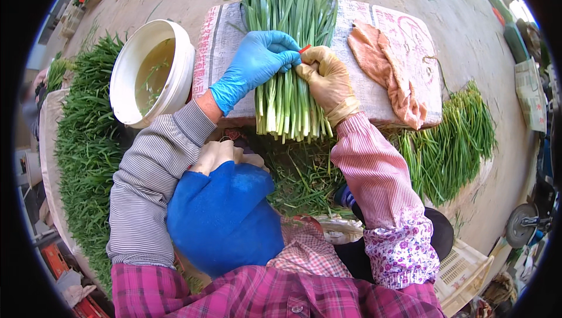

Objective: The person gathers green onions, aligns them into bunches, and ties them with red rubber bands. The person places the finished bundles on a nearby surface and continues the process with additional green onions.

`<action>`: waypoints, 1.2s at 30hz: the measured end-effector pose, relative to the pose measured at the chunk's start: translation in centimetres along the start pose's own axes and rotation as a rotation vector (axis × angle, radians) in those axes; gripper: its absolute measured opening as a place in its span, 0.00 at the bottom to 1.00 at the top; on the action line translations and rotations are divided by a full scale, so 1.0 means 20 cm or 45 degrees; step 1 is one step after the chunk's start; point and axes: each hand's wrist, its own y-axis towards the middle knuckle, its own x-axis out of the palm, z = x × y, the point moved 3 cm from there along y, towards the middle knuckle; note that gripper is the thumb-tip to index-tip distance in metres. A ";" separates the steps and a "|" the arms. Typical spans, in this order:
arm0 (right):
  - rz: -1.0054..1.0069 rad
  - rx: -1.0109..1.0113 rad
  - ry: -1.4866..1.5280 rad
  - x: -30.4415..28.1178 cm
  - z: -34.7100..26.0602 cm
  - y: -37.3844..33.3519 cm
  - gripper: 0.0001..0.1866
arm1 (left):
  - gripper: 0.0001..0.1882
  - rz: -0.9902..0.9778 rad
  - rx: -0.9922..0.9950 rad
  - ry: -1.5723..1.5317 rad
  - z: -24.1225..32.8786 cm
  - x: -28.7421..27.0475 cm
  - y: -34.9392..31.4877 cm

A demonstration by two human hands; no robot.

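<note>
Sack-covered stand (219, 43), leafy green bundle (287, 10) on top, crumpled pink cloth (380, 63) alongside

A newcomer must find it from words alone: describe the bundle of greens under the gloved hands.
Start at the pale printed surface, upper middle. On it, left of the orange-pink cloth, lies the bundle of greens, beneath the left hand and right hand. Unlike the left heap and the right heap, it alone rests on that surface, whitish stalk ends toward the person.
</note>
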 end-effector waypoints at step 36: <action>0.219 0.140 0.438 -0.02 0.01 -0.04 0.21 | 0.04 0.348 0.523 0.680 -0.05 0.13 0.04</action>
